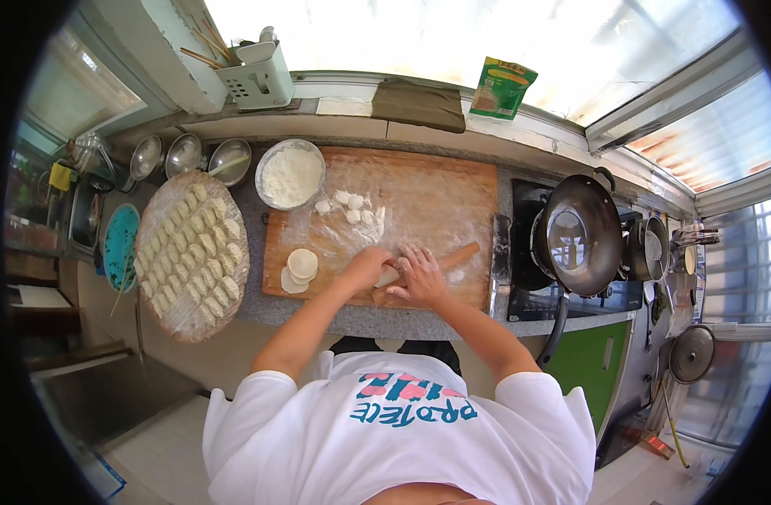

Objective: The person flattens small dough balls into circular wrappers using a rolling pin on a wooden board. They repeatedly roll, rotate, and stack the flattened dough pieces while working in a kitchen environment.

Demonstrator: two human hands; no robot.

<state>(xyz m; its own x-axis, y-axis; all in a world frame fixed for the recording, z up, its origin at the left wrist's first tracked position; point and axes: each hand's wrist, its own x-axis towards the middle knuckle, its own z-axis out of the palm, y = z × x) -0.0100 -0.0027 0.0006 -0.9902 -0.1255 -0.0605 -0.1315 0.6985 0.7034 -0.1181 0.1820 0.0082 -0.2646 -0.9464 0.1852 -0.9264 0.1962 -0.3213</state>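
On a floured wooden board [440, 189], my right hand [421, 276] lies over a wooden rolling pin [459, 256], its thumb and fingers around it. My left hand [367, 268] is closed, pinching the edge of a pale dough wrapper [389, 276] beside the pin; part of the wrapper is hidden by the hands. Left of my left forearm, a few round dough wrappers [302, 264] overlap in a small pile. Several small dough pieces [353, 203] sit in flour beyond my hands. A metal bowl of flour [291, 174] stands at the board's far left corner.
At left, a round floured board [176, 326] bears rows of dumplings [204, 248]. Behind it are metal bowls [185, 154] and a turquoise basin [120, 240]. A wok [581, 236] sits on the stove at right, its handle jutting toward me. A green packet [503, 88] stands on the sill.
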